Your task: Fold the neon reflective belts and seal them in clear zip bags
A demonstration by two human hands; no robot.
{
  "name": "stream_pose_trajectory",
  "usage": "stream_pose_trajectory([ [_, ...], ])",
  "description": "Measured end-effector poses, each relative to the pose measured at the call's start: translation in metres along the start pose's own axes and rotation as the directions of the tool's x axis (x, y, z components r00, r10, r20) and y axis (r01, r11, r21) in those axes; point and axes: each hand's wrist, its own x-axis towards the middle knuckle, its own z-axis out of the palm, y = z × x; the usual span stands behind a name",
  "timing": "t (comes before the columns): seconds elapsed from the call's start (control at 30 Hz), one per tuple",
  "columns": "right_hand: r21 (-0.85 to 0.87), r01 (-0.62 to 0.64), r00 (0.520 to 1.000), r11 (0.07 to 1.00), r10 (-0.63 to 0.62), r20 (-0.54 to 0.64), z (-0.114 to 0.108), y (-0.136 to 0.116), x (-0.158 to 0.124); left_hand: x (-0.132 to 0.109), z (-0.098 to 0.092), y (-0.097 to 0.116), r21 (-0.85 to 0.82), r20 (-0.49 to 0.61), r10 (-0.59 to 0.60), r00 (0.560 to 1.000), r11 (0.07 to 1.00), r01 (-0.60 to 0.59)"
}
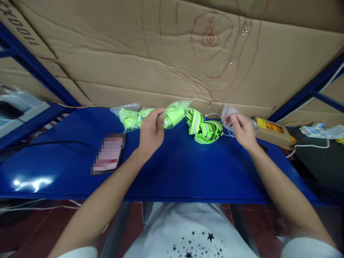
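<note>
My left hand point(152, 130) is closed on a clear plastic bag point(177, 111) with a folded neon-green reflective strap inside. More bagged neon-green straps point(130, 119) lie on the table just behind and left of that hand. Between my hands sits a loose bundle of neon-green reflective straps point(205, 128), with silver stripes and no bag around it. At the right, my right hand point(243, 130) pinches a clear plastic bag point(228, 111); what is in this bag, if anything, I cannot make out. A thin white cord point(228, 134) runs between the bundle and that bag.
A phone point(109, 154) lies on the blue table point(172, 175) at left. Right of my right hand stands an open-windowed cardboard box point(272, 130) with orange contents. A cardboard wall point(120, 53) rises behind. Blue metal posts point(40, 68) frame both sides, and a black cable point(48, 143) crosses the left.
</note>
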Motion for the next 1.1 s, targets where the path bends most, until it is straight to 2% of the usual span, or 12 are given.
stream_pose_trajectory([
  [0.1, 0.191, -0.094, 0.985, 0.977, 0.064, 0.161, 0.021, -0.034, -0.029, -0.008, -0.005, 0.014, -0.264, -0.147, 0.235, 0.961, 0.927, -0.267],
  [0.17, 0.473, -0.284, 0.949, 0.834, 0.174, 0.261, 0.035, -0.047, -0.044, -0.016, -0.005, 0.022, -0.313, -0.155, 0.393, 0.907, 0.851, -0.422],
  [0.23, 0.594, -0.373, 0.927, 0.713, 0.255, 0.275, 0.044, -0.052, -0.055, -0.022, -0.003, 0.026, -0.321, -0.091, 0.51, 0.856, 0.798, -0.51],
  [0.37, 0.578, -0.387, 0.922, 0.719, 0.298, 0.246, 0.047, -0.045, -0.061, -0.023, 0.0, 0.026, -0.211, 0.102, 0.602, 0.792, 0.791, -0.575],
  [0.43, 0.56, -0.405, 0.912, 0.723, 0.279, 0.3, 0.045, -0.044, -0.061, -0.023, -0.001, 0.029, -0.099, 0.189, 0.587, 0.787, 0.809, -0.579],
  [0.5, 0.548, -0.429, 0.893, 0.718, 0.245, 0.377, 0.044, -0.049, -0.063, -0.026, -0.001, 0.036, -0.071, 0.258, 0.592, 0.764, 0.8, -0.596],
  [0.6, 0.544, -0.448, 0.868, 0.709, 0.201, 0.454, 0.044, -0.061, -0.069, -0.037, 0.003, 0.049, -0.156, 0.262, 0.674, 0.691, 0.736, -0.659],
  [0.7, 0.556, -0.45, 0.865, 0.699, 0.188, 0.465, 0.047, -0.072, -0.075, -0.046, 0.008, 0.057, -0.11, 0.205, 0.735, 0.647, 0.674, -0.73],
  [0.8, 0.565, -0.446, 0.869, 0.694, 0.185, 0.459, 0.047, -0.077, -0.079, -0.051, 0.01, 0.06, -0.059, 0.161, 0.746, 0.647, 0.661, -0.748],
  [0.9, 0.576, -0.406, 0.879, 0.71, 0.131, 0.458, 0.045, -0.078, -0.081, -0.055, 0.008, 0.062, -0.111, 0.146, 0.717, 0.682, 0.697, -0.709],
  [1.0, 0.579, -0.351, 0.889, 0.735, 0.067, 0.454, 0.046, -0.076, -0.083, -0.06, 0.009, 0.065, -0.212, 0.231, 0.636, 0.737, 0.772, -0.6],
  [1.1, 0.571, -0.336, 0.892, 0.749, 0.059, 0.447, 0.048, -0.073, -0.084, -0.062, 0.009, 0.067, -0.249, 0.339, 0.558, 0.758, 0.83, -0.499],
])
